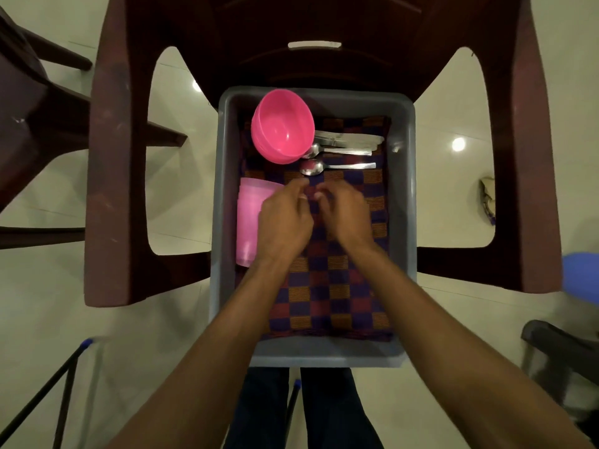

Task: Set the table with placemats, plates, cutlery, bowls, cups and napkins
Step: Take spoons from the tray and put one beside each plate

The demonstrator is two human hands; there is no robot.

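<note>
Both grips, left hand [285,218] and right hand [345,212], are curled empty above the checked placemat [337,286]; no hold is seen, its long axis running away from them.

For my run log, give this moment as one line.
left hand: over checkered placemats | right hand: same | grey tub: pink bowls, spoons

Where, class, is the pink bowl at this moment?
In the head view, the pink bowl sits in the grey tub's far left corner, left of the spoons.
</note>
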